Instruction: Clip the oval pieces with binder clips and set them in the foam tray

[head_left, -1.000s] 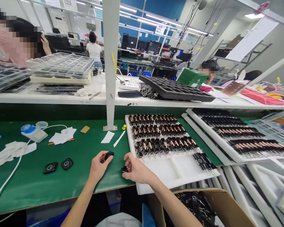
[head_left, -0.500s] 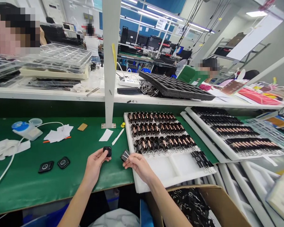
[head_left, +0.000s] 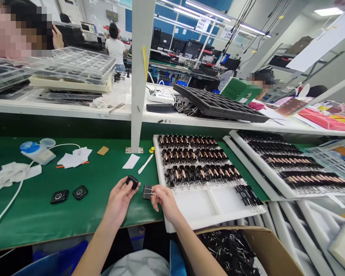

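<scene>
My left hand (head_left: 119, 201) is closed around a small black watch case (head_left: 132, 182), thumb and fingers at its edges. Close to its right, my right hand (head_left: 164, 201) pinches a black binder clip (head_left: 147, 192) by its wire handles, the clip's mouth toward the left. A short gap separates the clip from the case. Two similar black watch cases, one of them a watch case (head_left: 80, 192) with a round sensor mark, lie on the green mat (head_left: 103, 218) to the left. Rows of clipped pieces (head_left: 201, 174) stand in a white tray (head_left: 186, 218) beside my right hand.
A cardboard box (head_left: 271, 245) of loose binder clips sits at the lower right. A second white tray (head_left: 276, 188) with clipped pieces stands farther right. A white post (head_left: 138, 96) rises behind my hands. A bottle (head_left: 38, 152), papers and a cable lie left; people sit beyond the shelf.
My left hand has tilted the watch case and shifted slightly right. My right hand has turned the binder clip so its mouth points more toward the case. The camera view has shifted slightly.
</scene>
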A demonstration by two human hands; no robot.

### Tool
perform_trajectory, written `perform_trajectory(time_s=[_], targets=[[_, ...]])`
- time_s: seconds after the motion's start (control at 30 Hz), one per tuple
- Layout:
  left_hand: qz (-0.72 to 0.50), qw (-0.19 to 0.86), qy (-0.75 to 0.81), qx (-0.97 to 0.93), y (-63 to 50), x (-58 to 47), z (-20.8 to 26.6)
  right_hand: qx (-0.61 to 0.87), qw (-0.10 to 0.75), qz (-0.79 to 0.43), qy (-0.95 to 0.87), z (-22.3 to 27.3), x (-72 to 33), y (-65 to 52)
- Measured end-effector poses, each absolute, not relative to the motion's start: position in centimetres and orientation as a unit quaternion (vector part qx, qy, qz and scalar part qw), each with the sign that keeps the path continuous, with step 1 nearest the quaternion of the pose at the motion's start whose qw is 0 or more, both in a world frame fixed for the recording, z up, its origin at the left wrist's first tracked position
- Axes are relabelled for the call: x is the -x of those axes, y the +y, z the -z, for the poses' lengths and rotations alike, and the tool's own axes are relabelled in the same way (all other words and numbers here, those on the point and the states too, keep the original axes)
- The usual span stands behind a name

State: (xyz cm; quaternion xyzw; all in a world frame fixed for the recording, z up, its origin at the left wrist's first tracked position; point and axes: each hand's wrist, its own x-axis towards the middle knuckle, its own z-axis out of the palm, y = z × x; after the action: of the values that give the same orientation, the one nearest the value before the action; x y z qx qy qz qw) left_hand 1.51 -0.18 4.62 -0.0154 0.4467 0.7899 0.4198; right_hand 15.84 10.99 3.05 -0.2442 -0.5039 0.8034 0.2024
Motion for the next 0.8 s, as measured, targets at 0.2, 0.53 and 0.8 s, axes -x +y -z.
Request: perform_trajectory(time_s=[0.2,0.53,0.8], targets=[[-0.792,0.409,0.451,0.043,-0.1,-2.1,-3.9,0.27,0.229,-0.7,-0.62,-3.0,-16.4,10.1],[-0.772,0.384,0.507,0.022,0.0,-3.6,-4.2,0.269,0.237,-0.648,-0.672,-3.1,-16.1,9.7],[-0.753,0.351,0.556,-0.024,-0.9,-0.9,-3.3,0.418,0.399,-0.462,-0.673,-3.0,-26.4,7.4]])
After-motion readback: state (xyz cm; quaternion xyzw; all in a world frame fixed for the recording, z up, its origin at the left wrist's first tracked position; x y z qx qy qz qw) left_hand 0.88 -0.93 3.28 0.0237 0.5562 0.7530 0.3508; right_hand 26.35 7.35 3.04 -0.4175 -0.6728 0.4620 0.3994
